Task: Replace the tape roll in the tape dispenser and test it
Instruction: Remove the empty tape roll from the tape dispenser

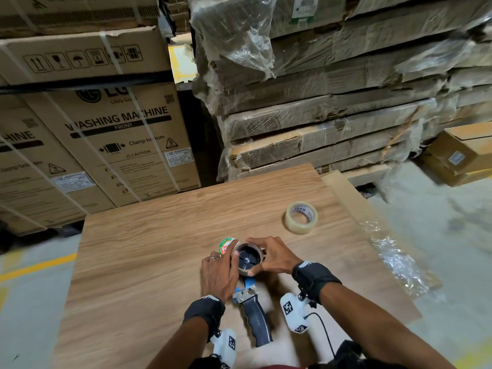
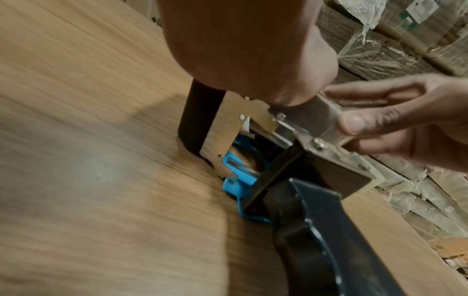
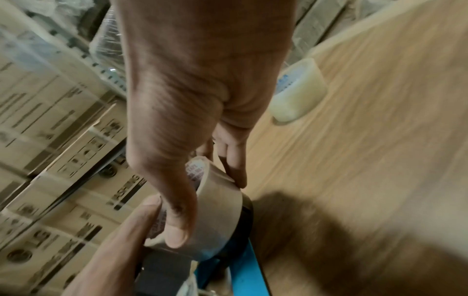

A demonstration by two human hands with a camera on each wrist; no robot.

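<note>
On the wooden tabletop (image 1: 159, 262), the right hand (image 1: 271, 258) grips the nearly spent brown tape roll (image 1: 249, 258) seated on the blue-framed, black-handled tape dispenser (image 1: 254, 315), with the left hand (image 1: 219, 272) pinching its other edge. It should be drawn straight off the hub, unskewed. The full clear tape roll (image 1: 301, 217) waits nearby.

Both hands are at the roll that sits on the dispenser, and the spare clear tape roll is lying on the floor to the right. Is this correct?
Not quite. The spare clear tape roll lies on the wooden table, not on the floor; the head view shows this. The rest holds: the left hand and right hand are both at the roll on the dispenser.
</note>
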